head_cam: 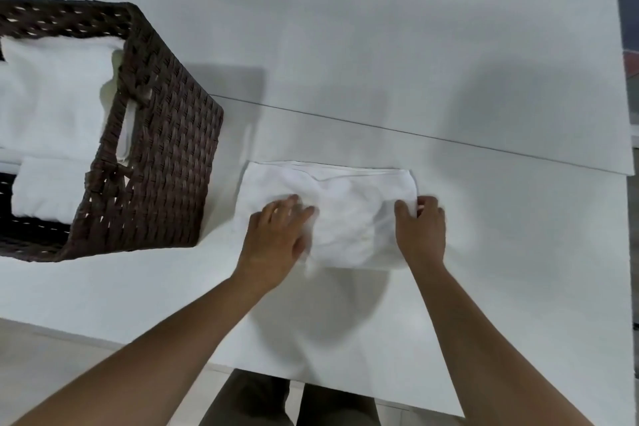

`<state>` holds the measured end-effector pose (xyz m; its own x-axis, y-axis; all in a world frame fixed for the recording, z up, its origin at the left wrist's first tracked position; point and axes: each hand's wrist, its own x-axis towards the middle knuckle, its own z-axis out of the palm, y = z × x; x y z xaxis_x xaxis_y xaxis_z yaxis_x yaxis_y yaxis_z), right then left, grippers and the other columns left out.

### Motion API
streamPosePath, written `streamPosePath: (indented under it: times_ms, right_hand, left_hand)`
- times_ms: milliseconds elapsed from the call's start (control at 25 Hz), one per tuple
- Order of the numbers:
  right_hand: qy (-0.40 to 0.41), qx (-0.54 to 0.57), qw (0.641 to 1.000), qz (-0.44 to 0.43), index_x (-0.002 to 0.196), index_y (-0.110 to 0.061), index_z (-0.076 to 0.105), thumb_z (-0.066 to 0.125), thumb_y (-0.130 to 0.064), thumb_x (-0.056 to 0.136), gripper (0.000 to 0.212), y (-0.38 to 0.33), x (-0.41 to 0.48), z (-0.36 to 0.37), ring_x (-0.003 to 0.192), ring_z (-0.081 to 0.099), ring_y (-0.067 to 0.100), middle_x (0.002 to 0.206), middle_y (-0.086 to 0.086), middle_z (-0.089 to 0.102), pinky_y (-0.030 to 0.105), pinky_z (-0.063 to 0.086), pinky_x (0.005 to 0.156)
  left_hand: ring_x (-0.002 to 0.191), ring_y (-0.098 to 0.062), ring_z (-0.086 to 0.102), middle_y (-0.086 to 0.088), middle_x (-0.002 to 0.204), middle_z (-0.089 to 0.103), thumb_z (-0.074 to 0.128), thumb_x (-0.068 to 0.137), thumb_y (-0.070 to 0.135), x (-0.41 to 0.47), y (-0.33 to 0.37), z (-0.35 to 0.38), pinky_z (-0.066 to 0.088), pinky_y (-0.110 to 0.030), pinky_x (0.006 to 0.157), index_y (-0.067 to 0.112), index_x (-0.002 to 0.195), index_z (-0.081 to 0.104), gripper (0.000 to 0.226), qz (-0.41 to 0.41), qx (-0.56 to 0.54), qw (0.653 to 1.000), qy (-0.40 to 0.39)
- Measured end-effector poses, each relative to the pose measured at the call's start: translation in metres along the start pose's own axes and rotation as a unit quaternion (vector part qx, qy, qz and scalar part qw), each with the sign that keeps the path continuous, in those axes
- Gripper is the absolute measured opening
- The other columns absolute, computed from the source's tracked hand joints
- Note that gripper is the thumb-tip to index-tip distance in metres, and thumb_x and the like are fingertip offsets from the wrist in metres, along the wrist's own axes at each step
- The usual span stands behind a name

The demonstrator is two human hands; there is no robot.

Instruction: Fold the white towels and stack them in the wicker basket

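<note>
- The towel [349, 218] lies on the desk [449, 62], folded small, under both hands.
- The left hand [276, 235] lies flat and wide on the towel's left part, fingers spread, holding nothing.
- The right hand [420, 228] pinches the towel's right edge, thumb on top and fingers tucked under.
- The basket [166, 149] sits well off to the left of the left hand. It already has folded towels [52, 97] inside.
- The cloth between the hands looks bumpy, so I think the fold is not smooth yet.
- If the right hand lifts its edge too fast, the layers could slip apart and the fold could open.
- If the left hand pushes sideways, the towel could slide on the smooth desk and bunch up.
- The far edge shows layers that do not line up. Pressing now could make the fold crooked.
- A loose fold could fall open on the way to the basket.
</note>
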<state>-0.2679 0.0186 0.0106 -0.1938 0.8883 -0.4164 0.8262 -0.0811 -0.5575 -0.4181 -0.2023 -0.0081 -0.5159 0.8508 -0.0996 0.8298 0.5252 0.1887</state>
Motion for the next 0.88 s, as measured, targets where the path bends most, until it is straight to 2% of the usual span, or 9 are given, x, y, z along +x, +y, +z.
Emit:
streamPosePath:
  times_ms: [120,240,320,400,520,600,680,760,880]
  right_hand:
    - [-0.018,-0.026,0.999,0.038,0.116,-0.014,0.049,0.057,-0.044,0.094,0.038,0.005,-0.014,0.002,0.086,0.047,0.024,0.103,0.002,0.051,0.034,0.036,0.077]
    - [-0.035,-0.007,0.998,0.06,0.108,-0.013,0.053,0.061,-0.042,0.093,0.034,0.01,-0.015,0.001,0.084,0.051,0.023,0.092,-0.002,0.057,0.031,0.037,0.075]
    - [-0.076,0.045,0.993,0.084,0.097,-0.01,0.057,0.063,-0.038,0.093,0.029,0.012,-0.013,-0.002,0.082,0.053,0.022,0.081,-0.005,0.057,0.031,0.038,0.068]
    - [-0.102,0.096,0.987,0.077,0.09,-0.001,0.06,0.065,-0.03,0.092,0.029,0.011,-0.014,-0.008,0.077,0.056,0.024,0.077,0.0,0.059,0.031,0.041,0.062]
    - [-0.097,0.131,0.986,0.041,0.098,-0.009,0.063,0.066,-0.023,0.091,0.016,-0.002,-0.029,-0.017,0.073,0.06,0.019,0.085,0.0,0.065,0.029,0.047,0.063]
    - [-0.102,0.161,0.981,0.039,0.105,-0.015,0.061,0.067,-0.023,0.091,0.017,-0.015,-0.043,-0.02,0.076,0.064,0.014,0.091,-0.002,0.067,0.028,0.049,0.061]
    - [-0.121,0.179,0.976,0.031,0.109,-0.016,0.06,0.068,-0.024,0.091,0.021,-0.029,-0.058,-0.021,0.079,0.067,0.013,0.091,-0.004,0.069,0.029,0.051,0.062]
    - [-0.143,0.171,0.975,0.001,0.105,-0.017,0.062,0.069,-0.027,0.091,0.018,-0.041,-0.07,-0.02,0.078,0.07,0.013,0.087,-0.004,0.072,0.029,0.054,0.068]
    - [-0.213,0.168,0.96,-0.065,0.1,-0.027,0.068,0.068,-0.032,0.092,0.009,-0.055,-0.082,-0.019,0.079,0.072,0.011,0.088,-0.005,0.075,0.025,0.056,0.072]
  left_hand:
    - [0.144,-0.037,0.034,-0.007,0.162,0.028,0.062,0.088,0.041,-0.006,0.009,0.019,0.037,-0.055,0.108,0.029,0.152,0.036,0.07,-0.034,0.021,0.998,-0.047]
    - [0.149,-0.038,0.025,-0.007,0.166,0.017,0.06,0.09,0.041,-0.001,0.007,0.023,0.03,-0.059,0.113,0.031,0.156,0.026,0.076,-0.035,0.023,0.996,-0.074]
    - [0.15,-0.037,0.023,-0.005,0.167,0.014,0.06,0.091,0.039,0.001,0.005,0.018,0.027,-0.057,0.115,0.032,0.157,0.024,0.075,-0.036,0.015,0.995,-0.093]
    - [0.147,-0.037,0.027,-0.005,0.165,0.019,0.059,0.091,0.035,0.002,0.009,0.008,0.03,-0.053,0.113,0.03,0.154,0.031,0.07,-0.039,0.002,0.995,-0.09]
    - [0.124,-0.033,0.05,-0.003,0.149,0.04,0.057,0.091,0.033,-0.001,0.032,-0.016,0.043,-0.043,0.101,0.026,0.142,0.045,0.053,-0.03,-0.105,0.991,-0.071]
    - [0.11,-0.029,0.054,-0.001,0.136,0.047,0.063,0.083,0.036,-0.013,0.058,-0.031,0.048,-0.042,0.093,0.026,0.14,0.045,0.061,0.022,-0.187,0.981,-0.051]
    - [0.11,-0.024,0.053,0.001,0.135,0.048,0.067,0.076,0.047,-0.029,0.084,-0.036,0.048,-0.039,0.093,0.025,0.148,0.038,0.08,0.038,-0.202,0.977,-0.062]
    - [0.104,-0.017,0.056,0.006,0.128,0.054,0.067,0.075,0.055,-0.04,0.103,-0.036,0.049,-0.035,0.089,0.023,0.147,0.038,0.083,-0.024,-0.222,0.974,-0.043]
    - [0.094,-0.006,0.062,0.015,0.111,0.065,0.062,0.09,0.045,-0.04,0.102,-0.046,0.054,-0.031,0.079,0.033,0.129,0.049,0.043,-0.147,-0.343,0.927,0.025]
